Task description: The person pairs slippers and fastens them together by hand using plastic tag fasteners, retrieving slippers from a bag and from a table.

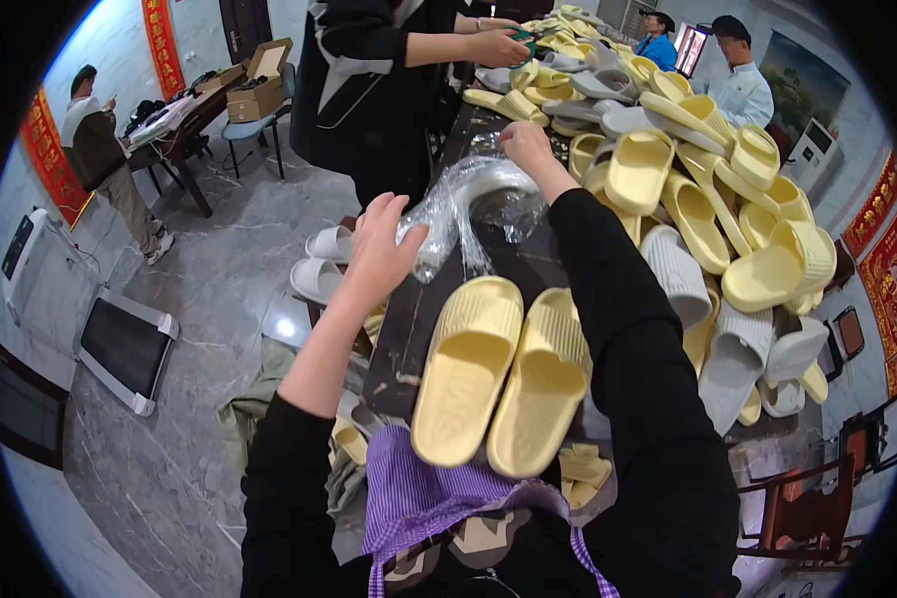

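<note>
Two pale yellow slide sandals point(468, 374) lie side by side at the dark table's near end, close to my body, ribbed straps facing away. Beyond them is a heap of crinkled clear plastic bags point(458, 204). My left hand point(384, 244) is at the left side of the plastic, its fingers stretched and thumb apart. At the plastic's far right, my right hand point(530, 149) has its fingers curled closed; what they pinch, if anything, is too small to make out.
A large pile of yellow and grey slides point(688, 189) covers the table's right side. Across the table's far left stands a person in black point(369, 100), hands on a green object. White slides point(319, 264) sit left of the table. A treadmill point(125, 344) stands on the floor.
</note>
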Action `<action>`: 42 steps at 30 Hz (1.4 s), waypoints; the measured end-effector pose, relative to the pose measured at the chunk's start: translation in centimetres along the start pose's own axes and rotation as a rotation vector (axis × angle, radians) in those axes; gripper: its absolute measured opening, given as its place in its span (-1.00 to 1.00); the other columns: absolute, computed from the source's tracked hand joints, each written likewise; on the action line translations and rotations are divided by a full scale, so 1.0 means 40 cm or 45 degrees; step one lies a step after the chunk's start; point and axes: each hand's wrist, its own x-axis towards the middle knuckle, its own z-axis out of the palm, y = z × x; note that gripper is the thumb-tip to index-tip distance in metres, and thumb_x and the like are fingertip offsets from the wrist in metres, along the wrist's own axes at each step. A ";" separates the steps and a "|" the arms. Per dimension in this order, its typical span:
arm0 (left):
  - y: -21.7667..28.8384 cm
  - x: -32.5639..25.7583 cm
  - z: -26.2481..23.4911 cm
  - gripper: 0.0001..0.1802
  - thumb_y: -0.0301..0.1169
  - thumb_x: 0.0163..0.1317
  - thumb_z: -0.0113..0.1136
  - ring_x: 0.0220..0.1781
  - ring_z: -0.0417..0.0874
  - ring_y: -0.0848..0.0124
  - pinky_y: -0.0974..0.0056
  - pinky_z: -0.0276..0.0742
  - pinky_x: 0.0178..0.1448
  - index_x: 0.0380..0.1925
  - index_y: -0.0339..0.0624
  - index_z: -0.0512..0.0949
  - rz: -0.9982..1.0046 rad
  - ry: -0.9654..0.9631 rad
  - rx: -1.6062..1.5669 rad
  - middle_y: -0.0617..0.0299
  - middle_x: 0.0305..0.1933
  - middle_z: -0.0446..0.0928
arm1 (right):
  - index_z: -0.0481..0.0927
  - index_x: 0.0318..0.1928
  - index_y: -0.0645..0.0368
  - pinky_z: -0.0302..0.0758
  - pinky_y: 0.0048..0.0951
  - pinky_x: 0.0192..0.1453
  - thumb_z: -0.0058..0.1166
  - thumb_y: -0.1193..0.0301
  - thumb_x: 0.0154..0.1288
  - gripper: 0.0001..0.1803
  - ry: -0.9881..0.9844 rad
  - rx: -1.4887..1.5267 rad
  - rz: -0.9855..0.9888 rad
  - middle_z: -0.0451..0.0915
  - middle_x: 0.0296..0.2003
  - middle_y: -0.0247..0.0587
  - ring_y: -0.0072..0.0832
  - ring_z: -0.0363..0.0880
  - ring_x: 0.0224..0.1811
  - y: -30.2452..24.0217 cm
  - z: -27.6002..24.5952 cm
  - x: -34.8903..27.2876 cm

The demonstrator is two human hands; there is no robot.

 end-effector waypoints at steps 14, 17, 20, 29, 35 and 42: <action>-0.036 0.245 0.234 -0.27 -0.14 -0.10 0.28 0.09 0.41 0.00 0.07 0.38 0.10 0.04 -0.28 0.26 -0.244 -0.693 0.316 -0.10 0.05 0.35 | 0.64 -0.43 0.09 0.47 -0.26 -0.18 0.03 0.44 -0.02 -0.86 -0.223 -0.400 -0.398 0.60 -0.42 -0.13 -0.22 0.57 -0.31 0.071 0.053 0.117; -0.055 0.237 0.240 -0.30 -0.22 -0.10 0.27 0.09 0.41 0.00 0.08 0.38 0.11 0.04 -0.29 0.26 -0.282 -0.728 0.307 -0.11 0.06 0.34 | 0.64 -0.44 0.08 0.47 -0.24 -0.17 0.05 0.40 -0.03 -0.86 -0.265 -0.194 -0.036 0.60 -0.44 -0.12 -0.20 0.56 -0.33 0.062 0.003 0.140; -0.053 0.230 0.253 -0.34 -0.29 -0.09 0.23 0.09 0.41 0.00 0.09 0.39 0.11 0.03 -0.31 0.26 -0.277 -0.741 0.291 -0.11 0.07 0.33 | 0.65 -0.44 0.09 0.47 -0.26 -0.17 0.05 0.37 -0.03 -0.85 0.143 -0.318 0.132 0.60 -0.45 -0.09 -0.20 0.57 -0.33 0.091 -0.071 0.161; -0.069 0.213 0.285 -0.53 -0.40 -0.05 0.13 0.04 0.43 -0.06 0.08 0.39 0.11 -0.09 -0.37 0.39 -0.272 -0.720 0.299 -0.15 0.07 0.30 | 0.67 -0.45 0.08 0.48 -0.28 -0.21 0.09 0.32 -0.08 -0.82 0.708 -0.233 0.367 0.60 -0.45 -0.06 -0.23 0.59 -0.37 0.098 -0.372 0.169; -0.078 0.223 0.296 -0.56 -0.37 -0.05 0.14 -0.02 0.46 -0.08 0.08 0.38 0.12 -0.13 -0.38 0.44 -0.236 -0.789 0.301 -0.20 0.08 0.28 | 0.65 -0.49 0.17 0.49 -0.39 -0.54 0.13 0.37 -0.08 -0.84 0.472 -0.142 0.489 0.60 -0.56 -0.17 -0.45 0.55 -0.62 0.114 -0.512 0.114; -0.047 0.247 0.255 -0.21 -0.10 -0.13 0.27 0.11 0.36 -0.07 0.06 0.35 0.12 0.11 -0.23 0.27 -0.356 -0.709 0.321 -0.09 0.14 0.27 | 0.60 -0.50 0.27 0.42 -0.58 -0.71 0.14 0.43 -0.04 -0.87 -0.303 0.351 0.564 0.48 -0.65 -0.33 -0.61 0.43 -0.70 0.051 -0.565 -0.001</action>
